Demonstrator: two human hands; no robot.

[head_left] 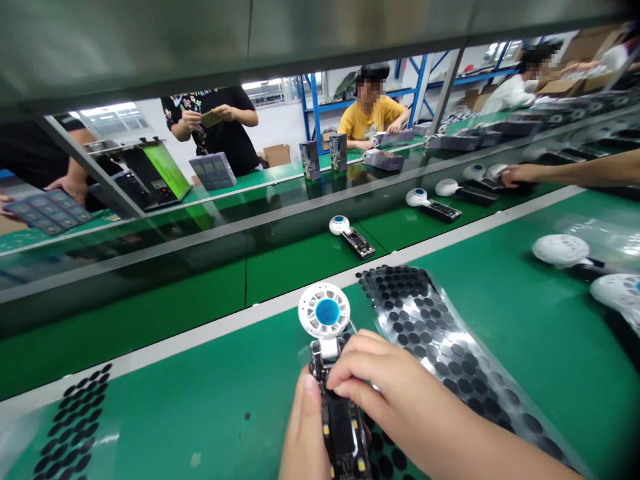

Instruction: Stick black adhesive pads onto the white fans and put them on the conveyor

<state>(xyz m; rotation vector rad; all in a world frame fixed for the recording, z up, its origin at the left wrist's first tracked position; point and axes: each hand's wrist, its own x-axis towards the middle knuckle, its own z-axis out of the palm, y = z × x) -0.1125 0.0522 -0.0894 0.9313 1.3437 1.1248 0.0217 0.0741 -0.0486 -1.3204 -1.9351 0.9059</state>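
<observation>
A small fan (325,312) with a white round head and blue centre stands out beyond my hands. Its narrow black body (343,427) has exposed electronics and small yellowish squares. My left hand (303,427) is wrapped along the left side of this body and holds it. Over the upper part of the body, my right hand (373,377) is closed in a pinch, its fingertips pressed down near the neck. Something dark lies under those fingertips, too hidden to make out. A clear sheet of black round pads (435,327) lies beneath and beside my right forearm.
Another sheet of black discs (75,427) lies at left. Beyond a pale rail, several fans, one a nearby fan (353,237), rest on the green conveyor (200,280). More fans (560,252) lie right. A co-worker's hand (520,175) reaches in; others work opposite. A metal shelf (200,40) hangs overhead.
</observation>
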